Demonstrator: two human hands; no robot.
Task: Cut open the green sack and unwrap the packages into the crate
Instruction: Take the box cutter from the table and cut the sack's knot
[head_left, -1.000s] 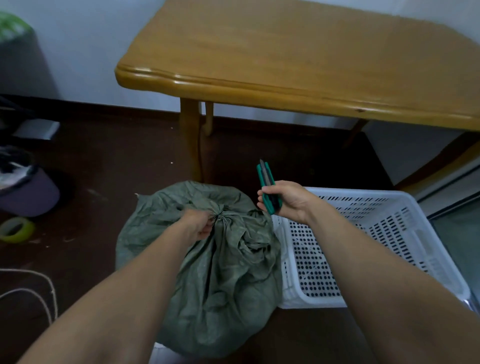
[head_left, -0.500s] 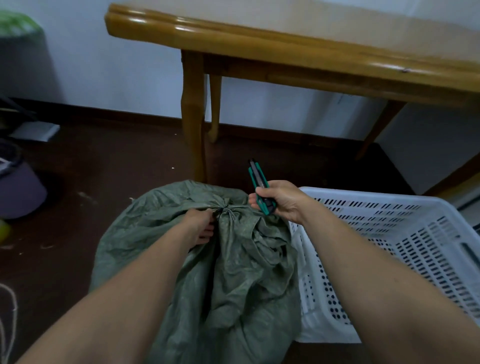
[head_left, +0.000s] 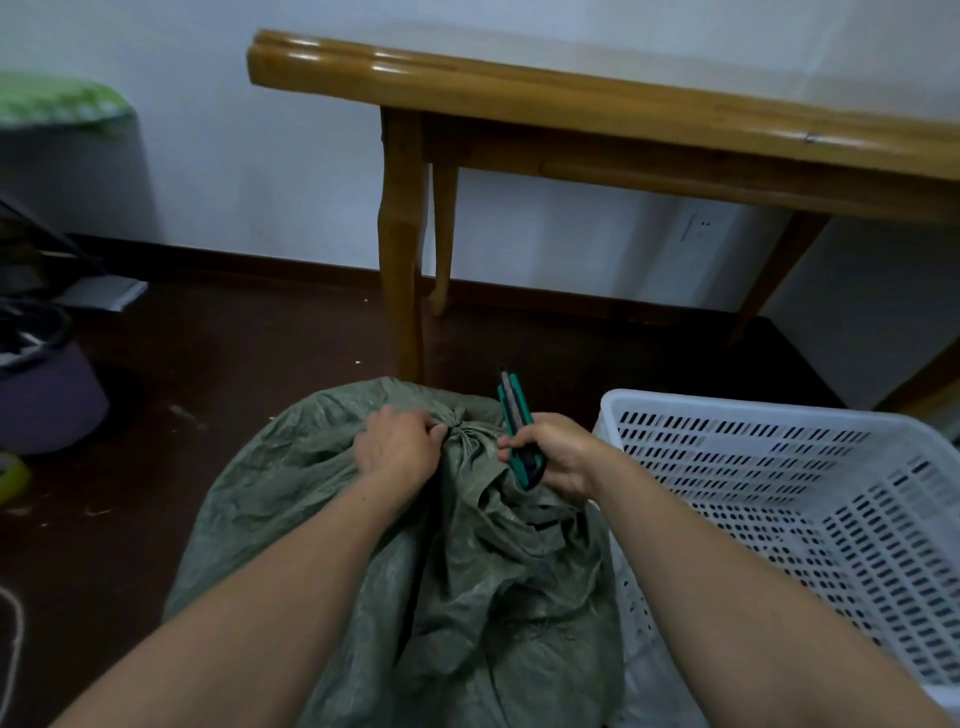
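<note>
Sack (head_left: 395, 561), green, set against white perforated crate (head_left: 779, 467), dark floor (head_left: 234, 374) at left; tied neck (head_left: 463, 434) pinched by left hand (head_left: 397, 447), utility knife (head_left: 516, 426) gripped upright by right hand (head_left: 553, 457)

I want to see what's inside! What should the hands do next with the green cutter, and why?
Probably tilt the cutter down to the knot. The left hand pinches the bunched sack beside that knot. The right hand grips the cutter just to its right, with the tip pointing up and away, and the sack is tied shut.
</note>
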